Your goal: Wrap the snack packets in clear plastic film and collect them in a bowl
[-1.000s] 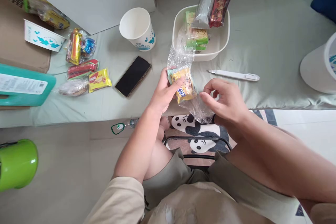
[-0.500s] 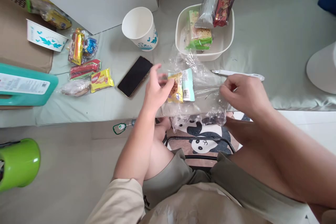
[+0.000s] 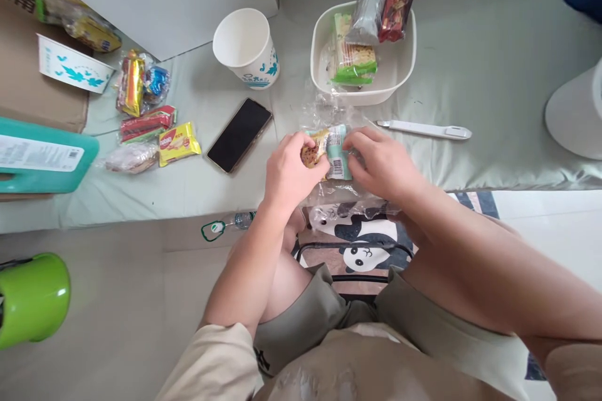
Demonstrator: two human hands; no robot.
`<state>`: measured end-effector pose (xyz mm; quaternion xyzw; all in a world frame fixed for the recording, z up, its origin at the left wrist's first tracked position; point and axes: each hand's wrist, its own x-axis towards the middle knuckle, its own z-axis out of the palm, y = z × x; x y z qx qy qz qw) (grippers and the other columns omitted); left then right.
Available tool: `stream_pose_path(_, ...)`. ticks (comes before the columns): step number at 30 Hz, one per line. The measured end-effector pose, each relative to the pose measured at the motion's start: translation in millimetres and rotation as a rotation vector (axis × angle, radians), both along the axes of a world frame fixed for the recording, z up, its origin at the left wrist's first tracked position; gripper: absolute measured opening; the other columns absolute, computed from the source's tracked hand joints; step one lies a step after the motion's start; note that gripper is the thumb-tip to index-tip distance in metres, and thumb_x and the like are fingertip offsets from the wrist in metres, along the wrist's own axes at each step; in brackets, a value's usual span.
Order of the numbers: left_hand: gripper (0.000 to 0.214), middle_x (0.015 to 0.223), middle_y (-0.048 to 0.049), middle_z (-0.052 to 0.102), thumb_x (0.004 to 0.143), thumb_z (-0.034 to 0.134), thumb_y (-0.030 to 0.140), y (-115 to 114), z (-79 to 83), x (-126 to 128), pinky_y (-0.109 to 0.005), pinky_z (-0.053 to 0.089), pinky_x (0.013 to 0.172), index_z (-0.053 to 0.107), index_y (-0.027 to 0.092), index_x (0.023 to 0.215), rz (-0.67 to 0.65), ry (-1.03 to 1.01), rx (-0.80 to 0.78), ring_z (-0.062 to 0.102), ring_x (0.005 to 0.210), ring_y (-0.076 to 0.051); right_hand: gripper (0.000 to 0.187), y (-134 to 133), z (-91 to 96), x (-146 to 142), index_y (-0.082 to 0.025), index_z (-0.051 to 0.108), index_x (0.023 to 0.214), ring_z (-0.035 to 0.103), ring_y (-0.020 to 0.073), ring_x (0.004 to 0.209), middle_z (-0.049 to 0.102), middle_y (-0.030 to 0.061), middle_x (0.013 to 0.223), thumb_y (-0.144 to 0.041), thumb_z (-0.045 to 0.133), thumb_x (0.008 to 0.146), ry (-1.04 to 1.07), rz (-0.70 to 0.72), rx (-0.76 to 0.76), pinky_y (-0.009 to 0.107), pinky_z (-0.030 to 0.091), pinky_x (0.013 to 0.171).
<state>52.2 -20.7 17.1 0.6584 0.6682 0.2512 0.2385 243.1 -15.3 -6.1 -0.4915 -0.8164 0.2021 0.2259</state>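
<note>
A clear plastic bag (image 3: 350, 200) lies at the near edge of the pale green table (image 3: 470, 75), with a small yellow and teal cookie packet (image 3: 329, 144) inside it. My left hand (image 3: 289, 172) is closed on the packet's left end through the film. From the right, my right hand (image 3: 380, 160) pinches the packet's teal end. Just behind them stands a white square bowl (image 3: 404, 69) holding several wrapped snacks (image 3: 355, 59).
A black phone (image 3: 239, 135) lies left of my hands, a white paper cup (image 3: 244, 47) behind it. Loose snack packets (image 3: 160, 131) sit at the left by a teal box (image 3: 42, 160). A white pen-like tool (image 3: 423, 130) lies right. A green cylinder (image 3: 31, 301) is at lower left.
The bag was spread wide half a second ago, with my hands apart. Both hands have since come together on the cookie packet, and the film is bunched under them.
</note>
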Motion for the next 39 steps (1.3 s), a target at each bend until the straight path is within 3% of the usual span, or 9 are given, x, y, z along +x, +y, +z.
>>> stream_pose_path(4, 0.01, 0.089, -0.002, 0.075, 0.079, 0.07, 0.021, -5, -1.2, -9, -0.032, 0.056, 0.079, 0.059, 0.022, 0.08, 0.051, -0.178, -0.019, 0.073, 0.086, -0.019, 0.028, -1, -9.3, -4, -0.016, 0.066, 0.109, 0.055, 0.0362, 0.142, 0.062, 0.0219, 0.145, -0.013, 0.048, 0.088, -0.019, -0.051, 0.067, 0.056, 0.045, 0.118)
stream_pose_path(8, 0.006, 0.085, -0.0013, 0.077, 0.077, 0.07, 0.023, -7, -3.1, -19, -0.029, 0.055, 0.077, 0.064, 0.021, 0.079, 0.113, -0.342, -0.059, 0.074, 0.083, -0.017, 0.04, -6, -10.2, -10, -0.014, 0.061, 0.124, 0.044, 0.0427, 0.151, 0.046, 0.0256, 0.162, -0.015, 0.05, 0.087, -0.048, -0.11, 0.039, 0.064, 0.04, 0.119)
stream_pose_path(15, 0.011, 0.061, 0.0022, 0.063, 0.066, 0.073, 0.027, -4, 0.7, -33, -0.022, 0.039, 0.051, 0.067, 0.019, 0.069, 0.311, -0.76, -0.26, 0.054, 0.055, -0.01, 0.044, -6, -2.8, -13, -0.012, 0.062, 0.128, 0.051, 0.0424, 0.141, 0.052, 0.0259, 0.153, -0.017, 0.049, 0.086, -0.104, -0.108, 0.016, 0.061, 0.044, 0.115)
stream_pose_path(19, 0.015, 0.063, 0.0017, 0.061, 0.06, 0.077, 0.028, -4, 2.2, -34, -0.02, 0.039, 0.05, 0.067, 0.017, 0.065, 0.405, -0.929, -0.326, 0.053, 0.056, -0.008, 0.043, -7, 3.9, -14, -0.014, 0.063, 0.128, 0.058, 0.0387, 0.126, 0.06, 0.0237, 0.136, -0.021, 0.049, 0.087, -0.091, -0.119, -0.004, 0.057, 0.048, 0.108)
stream_pose_path(24, 0.019, 0.073, 0.0022, 0.065, 0.061, 0.077, 0.028, -3, 0.5, -35, -0.019, 0.05, 0.057, 0.065, 0.018, 0.074, 0.482, -0.987, -0.308, 0.061, 0.061, -0.008, 0.046, -10, 8.6, -17, -0.016, 0.061, 0.133, 0.062, 0.0386, 0.115, 0.068, 0.021, 0.124, -0.036, 0.051, 0.094, -0.102, -0.181, -0.04, 0.055, 0.05, 0.101)
stream_pose_path(31, 0.017, 0.075, 0.0, 0.07, 0.073, 0.066, 0.029, -1, -1.2, -31, -0.018, 0.046, 0.047, 0.051, 0.022, 0.077, 0.474, -0.984, -0.323, 0.062, 0.058, -0.011, 0.082, -14, 19.8, -30, -0.011, 0.052, 0.148, 0.06, 0.0444, 0.122, 0.07, 0.0238, 0.122, -0.07, 0.052, 0.091, -0.17, -0.233, -0.134, 0.058, 0.045, 0.106)
stream_pose_path(35, 0.011, 0.071, 0.0004, 0.069, 0.085, 0.056, 0.03, 0, -9.3, -23, -0.019, 0.031, 0.038, 0.05, 0.023, 0.079, 0.393, -0.844, -0.237, 0.054, 0.048, -0.011, 0.088, -11, 21.4, -47, -0.012, 0.049, 0.15, 0.057, 0.0465, 0.124, 0.066, 0.0238, 0.124, -0.062, 0.071, 0.08, -0.177, -0.325, -0.154, 0.063, 0.04, 0.109)
stream_pose_path(39, 0.01, 0.067, 0.0026, 0.067, 0.089, 0.05, 0.026, 1, -18.4, -29, -0.021, 0.033, 0.042, 0.051, 0.024, 0.08, 0.372, -0.707, -0.162, 0.055, 0.047, -0.011, 0.084, -6, 14.8, -50, -0.015, 0.046, 0.15, 0.056, 0.0439, 0.124, 0.061, 0.0237, 0.132, -0.047, 0.073, 0.077, -0.019, -0.317, -0.162, 0.061, 0.044, 0.104)
